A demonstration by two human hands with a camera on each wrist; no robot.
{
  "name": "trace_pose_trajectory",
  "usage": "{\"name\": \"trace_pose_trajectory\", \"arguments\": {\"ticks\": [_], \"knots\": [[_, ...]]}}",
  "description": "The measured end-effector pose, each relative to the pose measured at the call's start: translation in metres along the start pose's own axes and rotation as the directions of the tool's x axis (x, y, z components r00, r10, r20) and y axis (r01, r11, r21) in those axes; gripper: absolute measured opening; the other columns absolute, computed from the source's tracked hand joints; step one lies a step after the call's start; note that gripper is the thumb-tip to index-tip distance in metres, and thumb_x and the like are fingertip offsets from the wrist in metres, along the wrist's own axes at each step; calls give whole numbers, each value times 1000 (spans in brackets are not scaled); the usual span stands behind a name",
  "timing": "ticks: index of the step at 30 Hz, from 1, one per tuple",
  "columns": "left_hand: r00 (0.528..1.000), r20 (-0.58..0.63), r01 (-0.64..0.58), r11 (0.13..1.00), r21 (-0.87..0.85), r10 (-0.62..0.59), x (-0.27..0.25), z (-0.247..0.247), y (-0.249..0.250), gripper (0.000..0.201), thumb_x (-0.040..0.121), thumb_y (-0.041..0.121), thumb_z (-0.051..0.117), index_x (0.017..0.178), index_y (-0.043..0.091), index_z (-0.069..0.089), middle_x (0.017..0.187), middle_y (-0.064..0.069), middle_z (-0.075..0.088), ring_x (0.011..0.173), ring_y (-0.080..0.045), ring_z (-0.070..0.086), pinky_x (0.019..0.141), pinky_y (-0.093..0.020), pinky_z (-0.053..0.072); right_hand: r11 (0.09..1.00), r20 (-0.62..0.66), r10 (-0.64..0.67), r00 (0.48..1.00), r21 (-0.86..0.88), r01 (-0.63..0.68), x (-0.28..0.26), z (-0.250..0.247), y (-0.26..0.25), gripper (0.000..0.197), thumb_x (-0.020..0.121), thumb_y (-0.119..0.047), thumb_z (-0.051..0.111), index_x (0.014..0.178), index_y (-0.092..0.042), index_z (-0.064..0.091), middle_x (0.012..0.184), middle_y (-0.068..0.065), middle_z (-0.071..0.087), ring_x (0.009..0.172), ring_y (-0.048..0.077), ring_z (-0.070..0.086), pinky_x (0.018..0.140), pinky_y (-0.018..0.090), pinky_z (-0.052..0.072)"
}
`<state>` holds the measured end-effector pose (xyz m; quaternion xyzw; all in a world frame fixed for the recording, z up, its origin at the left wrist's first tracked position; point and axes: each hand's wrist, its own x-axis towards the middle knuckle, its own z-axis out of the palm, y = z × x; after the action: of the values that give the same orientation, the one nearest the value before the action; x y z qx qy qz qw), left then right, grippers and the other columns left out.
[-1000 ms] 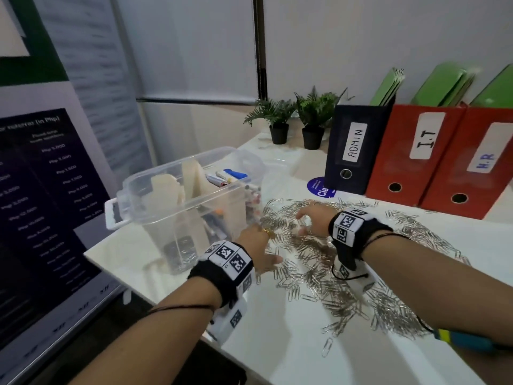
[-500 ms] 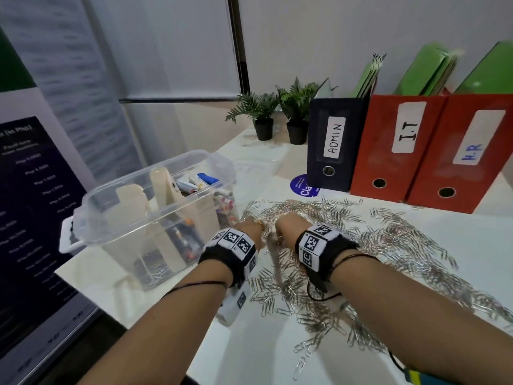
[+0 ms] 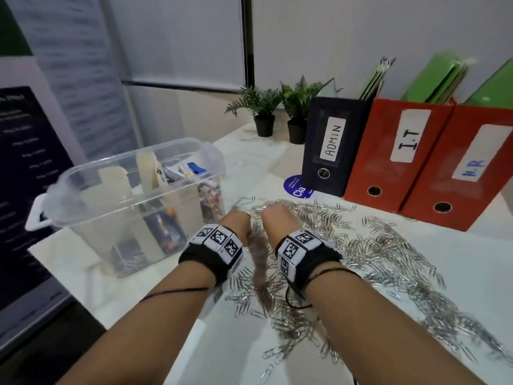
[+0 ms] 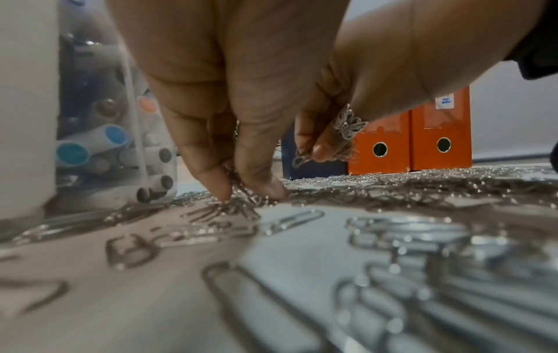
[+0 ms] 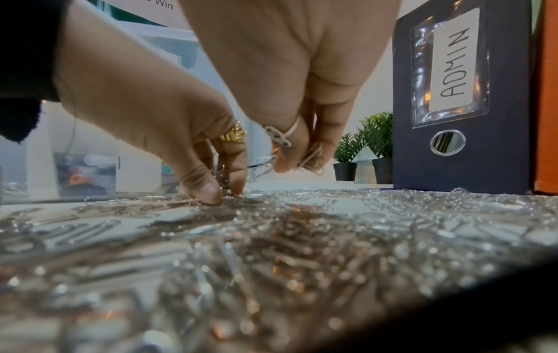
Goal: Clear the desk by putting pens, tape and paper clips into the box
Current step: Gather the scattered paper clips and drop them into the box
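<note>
both hands are held side by side, fingers pointed down into the spread of paper clips (image 3: 369, 254) on the white surface (image 3: 458, 273), seemingly so that a bunch can be gathered at once rather than clip by clip. the left hand (image 3: 238, 220) has its grip pinched on a small cluster of clips against the surface; the right hand (image 3: 277, 222), raised slightly, has its grip curled around a few clips. the clear box (image 3: 130, 207) stands just to the left of the hands, close enough for a short carry. in it, pens (image 3: 183, 170), rolls of tape (image 3: 147, 168) and some clips at the bottom can be made out. most clips are judged still to be cleared.
</note>
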<state>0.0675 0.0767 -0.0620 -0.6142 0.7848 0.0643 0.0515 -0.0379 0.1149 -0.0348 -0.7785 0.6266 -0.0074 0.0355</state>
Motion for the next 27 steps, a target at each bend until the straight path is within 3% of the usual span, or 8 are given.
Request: {"name": "trace_pose_trajectory", "arguments": {"ticks": [4,13,19,22,24,25,26,27], "knots": [[997,-76,-27,999,-30,24,-10,-3,3,23,83,3,58,104,4,69,111,-15,66,108,-26,60,93,-30,47,1000,-74,22,997,17,-21,-8,-1,3,29,89,12,42,113,7,59,115,22,60,108,35,60,82,35,48],[970,-244,-60,984,-165,19,-22,-13,-1,30,87,1,61,115,8,67,116,-10,67,108,-20,62,99,-28,45,996,-124,69,990,71,-61,-14,-2,5,27,89,9,45,112,5,59,115,20,59,107,34,60,80,33,48],[947,-322,-81,953,-292,-18,-40,-25,-8,27,85,4,65,111,6,69,114,-9,68,104,-19,63,92,-17,43,992,-149,82,985,106,-66,-14,0,4,27,87,9,49,113,5,58,115,20,59,106,33,60,83,33,49],[920,-389,-100,934,-344,-45,-58,-40,-12,24,85,3,64,108,5,70,110,-9,69,100,-21,64,83,-14,44,990,-155,77,985,130,-57,-16,-3,2,27,88,8,50,113,5,60,116,20,57,105,33,60,85,32,49],[892,-444,-117,906,-406,-84,-72,-49,-18,20,85,-1,63,103,2,71,104,-11,70,96,-19,66,84,-15,46,986,-137,77,988,156,-56,-17,-5,-1,21,87,8,51,102,1,65,106,20,58,97,34,60,78,30,47],[876,-471,-126,894,-430,-103,-82,-56,-25,19,85,-1,63,102,2,71,104,-10,70,94,-17,66,84,-14,45,984,-146,82,986,168,-57,-17,-6,-3,16,86,9,51,88,1,64,93,19,55,88,34,57,73,29,43],[856,-504,-137,888,-438,-117,-91,-64,-30,19,84,0,65,101,2,71,103,-10,71,91,-15,65,83,-12,44,981,-152,101,983,181,-73,-15,-4,-3,22,85,10,49,72,-7,54,80,17,48,79,31,50,69,29,39],[835,-536,-145,888,-437,-127,-99,-72,-38,19,82,0,67,101,2,72,102,-10,71,90,-16,66,82,-11,43,980,-148,105,983,184,-77,-12,-4,-2,24,85,10,48,68,-6,52,75,15,44,77,29,45,68,27,38]]}}
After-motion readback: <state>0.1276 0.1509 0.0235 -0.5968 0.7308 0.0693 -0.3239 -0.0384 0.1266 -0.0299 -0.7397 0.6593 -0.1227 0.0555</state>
